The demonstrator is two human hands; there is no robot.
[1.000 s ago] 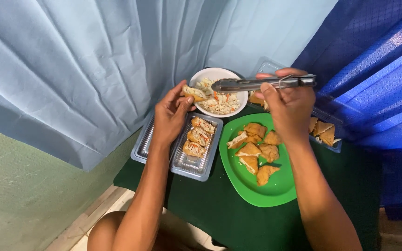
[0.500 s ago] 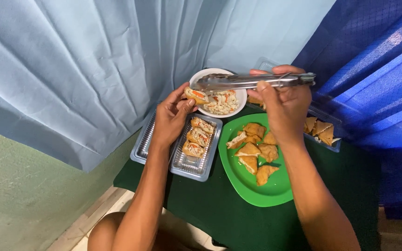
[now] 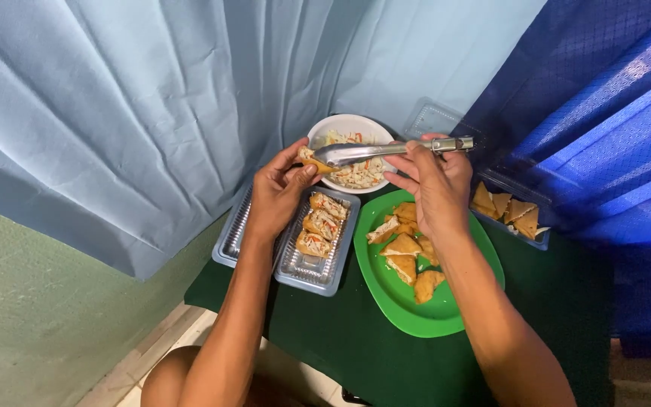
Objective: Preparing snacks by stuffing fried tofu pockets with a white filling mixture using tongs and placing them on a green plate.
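Note:
My left hand holds a small fried tofu piece beside the white bowl of shredded vegetable filling. My right hand grips metal tongs whose tips reach over the bowl and touch the tofu piece. Below my left hand a clear plastic tray holds three stuffed tofu pieces. A green plate under my right wrist carries several plain fried tofu triangles.
A second clear tray lies partly under my left wrist. Another tray with fried tofu sits at the right by the blue curtain. A dark green cloth covers the small table; a pale blue curtain hangs behind.
The tongs have swung down and left, from level above the bowl to touching the tofu piece in my left hand. My left hand has risen slightly toward the bowl.

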